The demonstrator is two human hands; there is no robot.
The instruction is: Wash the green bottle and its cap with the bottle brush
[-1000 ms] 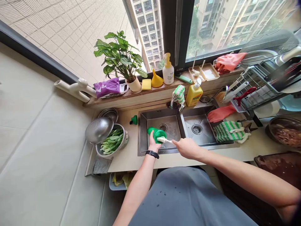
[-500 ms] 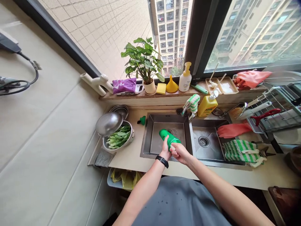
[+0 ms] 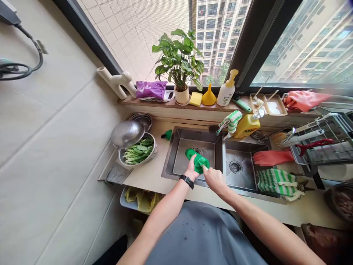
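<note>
A green bottle (image 3: pixel 200 162) lies tilted over the left sink basin, its open end toward me and the right. My left hand (image 3: pixel 192 167) is wrapped round its side from below. At the open end is my right hand (image 3: pixel 214 178), fingers curled, with a pale tip at the rim; whether it grips something there is hidden. A small green bottle cap (image 3: pixel 167 134) lies on the counter left of the sink. Beneath the hands is the steel sink (image 3: pixel 176 147), with its drain partly behind the bottle.
A colander of leafy greens (image 3: pixel 139 151) stands left, a metal strainer (image 3: pixel 127 134) leaning over it. A cloth-wrapped faucet (image 3: pixel 231 123) and yellow soap bottle (image 3: pixel 246 127) stand behind the sink. Right are pink gloves (image 3: pixel 271 157), a striped cloth (image 3: pixel 278 182) and a dish rack (image 3: pixel 325 136).
The bottle's open end has turned more toward me. My right hand has drawn slightly back from it to the right. The whole view has shifted a little.
</note>
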